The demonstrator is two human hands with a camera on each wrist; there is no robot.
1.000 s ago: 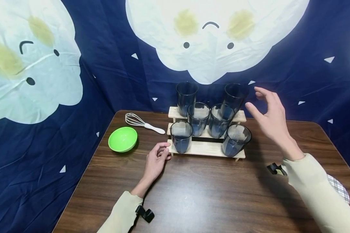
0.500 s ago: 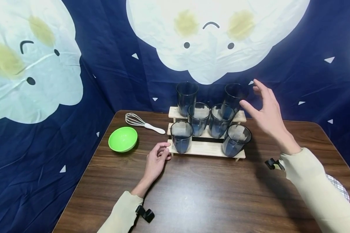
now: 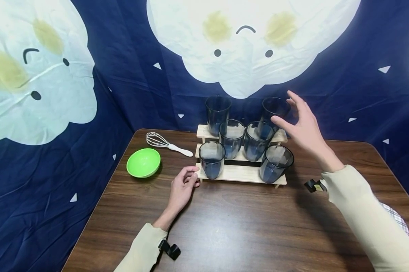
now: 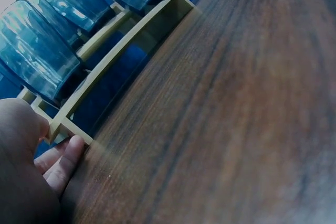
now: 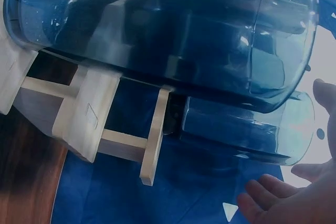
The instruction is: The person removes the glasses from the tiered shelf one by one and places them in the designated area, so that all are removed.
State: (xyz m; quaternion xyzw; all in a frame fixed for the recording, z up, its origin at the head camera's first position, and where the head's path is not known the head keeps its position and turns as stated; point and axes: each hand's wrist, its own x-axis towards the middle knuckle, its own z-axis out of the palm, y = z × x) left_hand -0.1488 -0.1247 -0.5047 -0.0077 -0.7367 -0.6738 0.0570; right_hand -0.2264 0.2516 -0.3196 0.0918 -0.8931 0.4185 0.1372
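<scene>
Three-tiered wooden rack (image 3: 239, 173) on table (image 3: 245, 230), bearing six tinted glasses (image 3: 232, 140), two per tier. Left hand (image 3: 182, 188) pinches its front-left end. Right hand (image 3: 305, 128), thumb and fingers wide apart, hovers beside rear-right glass (image 3: 271, 112).

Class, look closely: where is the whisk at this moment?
In the head view, the whisk lies on the left side of the table, just beyond the green bowl, its handle pointing toward the wooden rack.
</scene>
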